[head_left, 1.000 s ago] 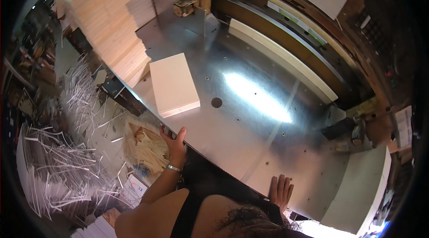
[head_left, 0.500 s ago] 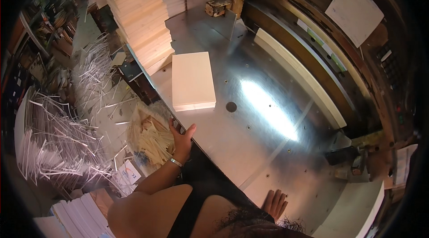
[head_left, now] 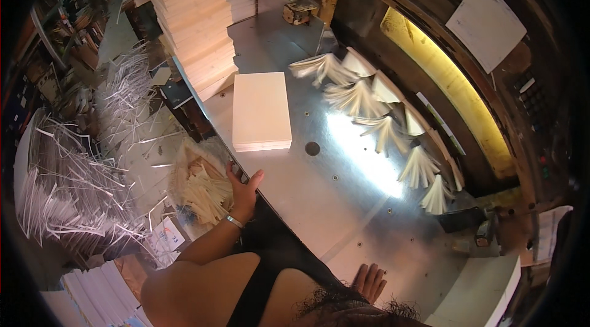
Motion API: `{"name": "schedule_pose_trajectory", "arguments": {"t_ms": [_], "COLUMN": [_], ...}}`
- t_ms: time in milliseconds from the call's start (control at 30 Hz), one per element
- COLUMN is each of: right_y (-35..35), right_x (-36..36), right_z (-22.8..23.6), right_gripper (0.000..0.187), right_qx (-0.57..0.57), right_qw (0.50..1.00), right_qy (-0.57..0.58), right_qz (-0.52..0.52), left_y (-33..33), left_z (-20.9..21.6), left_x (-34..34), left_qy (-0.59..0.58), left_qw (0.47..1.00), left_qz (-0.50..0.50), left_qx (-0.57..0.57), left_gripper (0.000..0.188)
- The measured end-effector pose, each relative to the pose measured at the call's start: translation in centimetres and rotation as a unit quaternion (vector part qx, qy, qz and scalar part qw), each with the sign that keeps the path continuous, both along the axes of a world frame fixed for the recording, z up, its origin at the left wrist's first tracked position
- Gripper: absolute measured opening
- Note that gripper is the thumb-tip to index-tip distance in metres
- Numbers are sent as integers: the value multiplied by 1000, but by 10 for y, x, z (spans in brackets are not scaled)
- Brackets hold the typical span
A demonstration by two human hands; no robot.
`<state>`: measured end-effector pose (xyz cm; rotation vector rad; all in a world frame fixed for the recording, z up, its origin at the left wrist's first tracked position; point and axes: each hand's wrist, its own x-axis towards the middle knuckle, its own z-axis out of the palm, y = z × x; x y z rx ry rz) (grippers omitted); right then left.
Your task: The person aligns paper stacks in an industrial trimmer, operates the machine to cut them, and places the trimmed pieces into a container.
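Observation:
My left hand (head_left: 244, 192), with a pale band at its wrist, rests at the near edge of the metal table (head_left: 289, 204), thumb and fingers spread and holding nothing. It is nearest to a squared stack of cream paper (head_left: 259, 109) lying on the table. Lower right, my right hand (head_left: 370, 282) lies flat on the metal, fingers stretched out. Along the table's far side, several fanned-out bunches of thin paper strips (head_left: 388, 133) spread over the metal, apart from both hands.
A tall paper pile (head_left: 193, 19) stands at the back left. Behind the strips, a machine shows a yellow-lit panel (head_left: 448, 90). Heaps of paper shreds (head_left: 80, 173) and a bag of trimmings (head_left: 206, 195) lie left of the table. A white sheet (head_left: 487, 24) hangs upper right.
The straight pale row along the far side has fallen open into fanned bunches of strips on the table. The yellow panel behind has come into view. My hands stay in place.

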<state>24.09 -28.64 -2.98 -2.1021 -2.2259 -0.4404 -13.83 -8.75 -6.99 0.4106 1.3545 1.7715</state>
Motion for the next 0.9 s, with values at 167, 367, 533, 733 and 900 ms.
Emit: {"name": "schedule_pose_trajectory", "arguments": {"t_ms": [167,367,533,733,900], "right_y": [-3,10,15,10,17], "right_x": [-5,-13,-11,-16,-21], "right_z": [1,40,57,60,70], "right_gripper": [43,101,106,106,98], "right_qx": [16,-55,-92,-111,-121], "right_qw": [1000,996,987,984,980], "right_qy": [3,71,130,131,153], "right_qz": [-4,-8,-35,-39,-39], "left_y": [2,4,10,11,11], "left_z": [1,-14,6,-6,-3], "left_x": [-1,-3,8,10,16], "left_qy": [24,46,44,61,-5], "left_qw": [999,998,999,998,999], "left_qz": [-26,-52,-8,-13,3], "left_qx": [4,9,-11,9,50], "left_gripper": [105,102,96,98,88]}}
